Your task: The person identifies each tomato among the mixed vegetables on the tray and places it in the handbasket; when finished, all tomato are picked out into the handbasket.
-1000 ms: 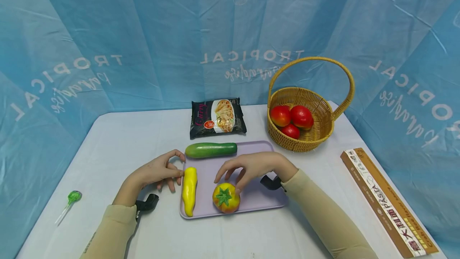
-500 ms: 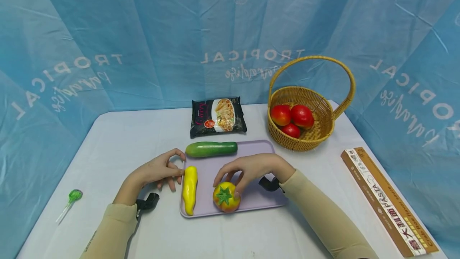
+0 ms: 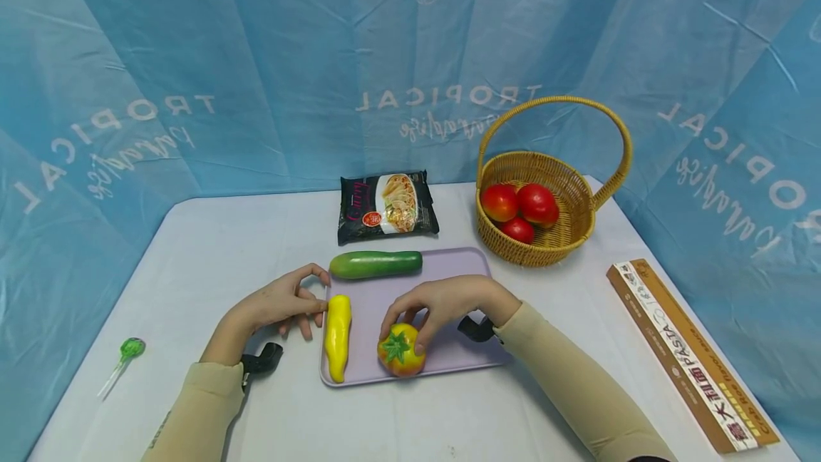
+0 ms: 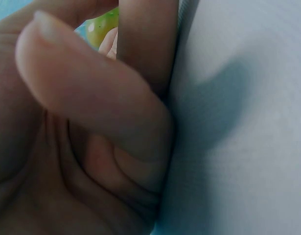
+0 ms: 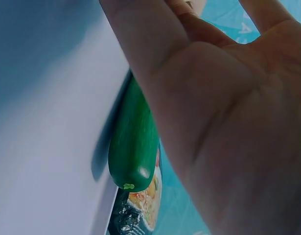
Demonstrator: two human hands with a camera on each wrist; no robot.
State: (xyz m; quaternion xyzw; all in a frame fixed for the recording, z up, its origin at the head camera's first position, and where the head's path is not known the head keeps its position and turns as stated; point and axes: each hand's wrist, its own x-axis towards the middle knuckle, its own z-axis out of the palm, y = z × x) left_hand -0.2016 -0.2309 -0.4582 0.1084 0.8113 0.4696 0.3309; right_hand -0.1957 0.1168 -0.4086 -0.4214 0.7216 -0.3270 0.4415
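On the lilac tray, my right hand pinches a yellow-and-red tomato with a green leafy top, thumb on its right side and fingers on its left. My left hand rests at the tray's left edge, thumb and index fingertip touching the rim and the other fingers loosely bent. Beside that thumb lies a long, lumpy yellow pepper. A green cucumber lies along the tray's far edge, and its end shows below my palm in the right wrist view. The left wrist view is mostly filled by fingers.
Behind the tray lies a black noodle packet. A wicker basket with a tall handle stands at the back right, holding three red fruits. A long pasta box lies at the right, a green lollipop at the left.
My right hand has come down a little, and its fingers have closed around the tomato, which now tilts slightly left. The left hand has stayed in place at the tray's edge.
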